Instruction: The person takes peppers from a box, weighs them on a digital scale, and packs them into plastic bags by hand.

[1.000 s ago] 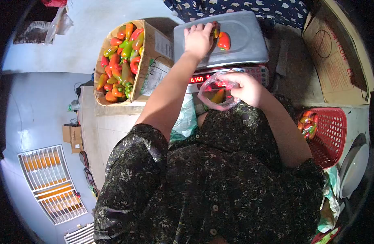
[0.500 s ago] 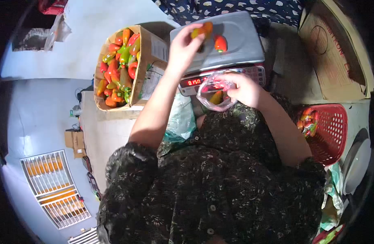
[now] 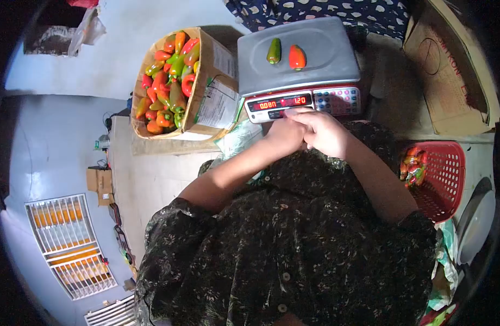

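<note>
My left hand [image 3: 287,136] and my right hand [image 3: 327,133] meet in front of the scale's display. The fingers of my left hand are hidden where they meet my right. My right hand is closed at the mouth of the clear plastic bag it held in the earlier views; the bag itself is now hidden by the hands. On the scale's metal plate [image 3: 326,43] lie a dark green pepper [image 3: 274,51] and a red-orange pepper [image 3: 297,58], apart from each other. Red digits light up the scale's display [image 3: 282,102].
Left of the scale, a cardboard box [image 3: 216,103] holds several red, orange and green peppers. A red basket [image 3: 448,185] with bagged peppers stands at the right, beside a pale round lid [image 3: 475,228]. A large carton [image 3: 443,70] stands at the upper right.
My left hand has lifted an orange-yellow pepper off the plate and come down to my right hand. The green pepper it covered now shows. The display's reading has dropped.
</note>
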Demonstrator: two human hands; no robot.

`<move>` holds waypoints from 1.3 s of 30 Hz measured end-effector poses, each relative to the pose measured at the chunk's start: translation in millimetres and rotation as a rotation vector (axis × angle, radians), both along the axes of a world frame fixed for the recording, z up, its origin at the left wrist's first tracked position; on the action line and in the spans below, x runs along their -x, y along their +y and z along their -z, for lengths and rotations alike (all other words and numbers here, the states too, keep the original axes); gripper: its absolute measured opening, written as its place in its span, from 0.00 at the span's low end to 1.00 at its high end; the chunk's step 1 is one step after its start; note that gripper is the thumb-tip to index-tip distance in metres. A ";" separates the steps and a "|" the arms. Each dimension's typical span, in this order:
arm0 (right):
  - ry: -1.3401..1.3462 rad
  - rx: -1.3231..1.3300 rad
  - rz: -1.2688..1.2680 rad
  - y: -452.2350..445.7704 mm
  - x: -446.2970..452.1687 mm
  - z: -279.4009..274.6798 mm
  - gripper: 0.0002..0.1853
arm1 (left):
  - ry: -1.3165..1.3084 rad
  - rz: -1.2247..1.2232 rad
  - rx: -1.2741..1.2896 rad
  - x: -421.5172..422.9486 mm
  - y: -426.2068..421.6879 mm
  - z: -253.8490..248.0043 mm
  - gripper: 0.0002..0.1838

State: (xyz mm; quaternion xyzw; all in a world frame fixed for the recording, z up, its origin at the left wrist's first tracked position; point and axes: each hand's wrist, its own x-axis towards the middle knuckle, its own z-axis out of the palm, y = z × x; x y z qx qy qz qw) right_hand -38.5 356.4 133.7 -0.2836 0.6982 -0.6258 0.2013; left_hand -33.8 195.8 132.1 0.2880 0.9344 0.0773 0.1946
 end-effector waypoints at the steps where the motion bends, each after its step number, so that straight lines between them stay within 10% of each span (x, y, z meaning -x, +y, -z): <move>1: -0.051 0.035 0.002 2.0 0.5 -2.5 0.28 | -0.057 0.024 0.032 2.7 3.5 -16.9 0.10; 4: -0.215 0.089 -0.036 10.3 5.9 -27.5 0.29 | -0.097 0.206 -0.120 19.8 -16.9 -21.8 0.18; 9: -0.222 0.213 0.100 13.0 28.0 2.9 0.29 | -0.525 -0.147 -0.492 82.1 -36.7 -82.6 0.16; 17: -0.269 0.185 0.062 21.2 36.9 3.7 0.29 | 0.445 -0.315 -0.020 142.4 -42.2 -5.0 0.22; 21: -0.236 0.138 0.096 28.1 35.4 -4.1 0.29 | 0.452 -0.367 -0.250 138.7 -56.9 1.5 0.20; 24: -0.263 0.209 0.153 22.9 36.1 3.9 0.29 | 0.069 -0.511 -0.892 116.7 -50.7 -22.3 0.16; 29: -0.139 0.112 0.141 18.1 40.3 17.2 0.26 | -0.522 -0.394 -0.877 52.6 -33.7 -81.3 0.17; 39: 0.204 -0.018 0.264 17.8 34.7 25.8 0.30 | -0.293 -0.325 -0.398 25.4 -14.6 -107.9 0.19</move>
